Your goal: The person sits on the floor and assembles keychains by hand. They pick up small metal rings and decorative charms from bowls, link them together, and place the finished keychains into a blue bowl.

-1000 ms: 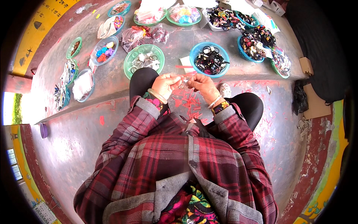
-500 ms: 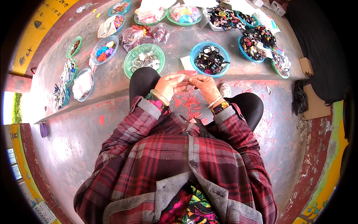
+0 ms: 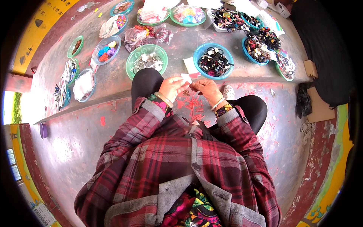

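Between my knees my left hand is closed, pinching a small white piece, perhaps paper or card, at its fingertips. My right hand is just beside it, thumb and fingers pressed together near a small dark bit that I cannot make out. The two hands' fingertips almost meet. Beyond them stand a green basin with white and dark small pieces and a blue basin full of black hair ties. A white sheet with a red strip lies by the blue basin.
Red scraps litter the floor below my hands. Several basins of small goods line the raised ledge, with a plastic bag of dark red items among them. To the right are a black bag and cardboard; a purple cup stands left.
A white piece now shows at my left fingertips, where a reddish strip spanned both hands before. My right hand has drawn slightly back and its fingers have curled in.
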The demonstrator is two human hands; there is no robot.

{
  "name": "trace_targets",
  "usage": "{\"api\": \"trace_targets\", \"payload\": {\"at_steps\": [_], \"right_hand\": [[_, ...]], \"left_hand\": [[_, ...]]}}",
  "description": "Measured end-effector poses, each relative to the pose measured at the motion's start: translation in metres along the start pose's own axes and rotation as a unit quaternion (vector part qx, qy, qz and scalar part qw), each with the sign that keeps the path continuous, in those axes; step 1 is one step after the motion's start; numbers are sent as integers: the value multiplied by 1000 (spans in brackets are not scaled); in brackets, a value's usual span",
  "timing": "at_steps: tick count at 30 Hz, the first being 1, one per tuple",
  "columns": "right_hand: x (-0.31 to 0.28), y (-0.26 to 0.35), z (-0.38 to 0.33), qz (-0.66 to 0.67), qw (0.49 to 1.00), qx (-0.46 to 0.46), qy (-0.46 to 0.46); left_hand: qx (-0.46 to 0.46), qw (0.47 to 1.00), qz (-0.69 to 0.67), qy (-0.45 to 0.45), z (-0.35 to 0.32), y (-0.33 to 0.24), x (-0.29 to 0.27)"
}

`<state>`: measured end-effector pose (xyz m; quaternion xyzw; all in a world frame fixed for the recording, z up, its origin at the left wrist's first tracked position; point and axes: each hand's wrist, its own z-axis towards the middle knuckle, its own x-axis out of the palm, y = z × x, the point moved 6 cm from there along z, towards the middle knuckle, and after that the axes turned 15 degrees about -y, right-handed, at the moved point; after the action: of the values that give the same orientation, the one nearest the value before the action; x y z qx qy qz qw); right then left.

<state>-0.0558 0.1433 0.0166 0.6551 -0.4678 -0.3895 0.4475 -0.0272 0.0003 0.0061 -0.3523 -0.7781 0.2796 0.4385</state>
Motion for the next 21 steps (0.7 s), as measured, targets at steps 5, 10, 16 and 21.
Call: {"api": "trace_targets", "payload": {"at_steps": [5, 10, 16, 21], "right_hand": [[-17, 22, -5, -286, 897, -244, -230], [5, 74, -37, -292, 799, -471, -235], [21, 48, -23, -369, 790, -450, -191], [25, 37, -20, -410, 783, -434, -174]], "left_hand": [[-1, 999, 36, -13, 6, 7, -5], [-10, 992, 117, -55, 11, 20, -10], [38, 988, 145, 46, 13, 30, 1], [69, 977, 184, 79, 20, 40, -5]]}}
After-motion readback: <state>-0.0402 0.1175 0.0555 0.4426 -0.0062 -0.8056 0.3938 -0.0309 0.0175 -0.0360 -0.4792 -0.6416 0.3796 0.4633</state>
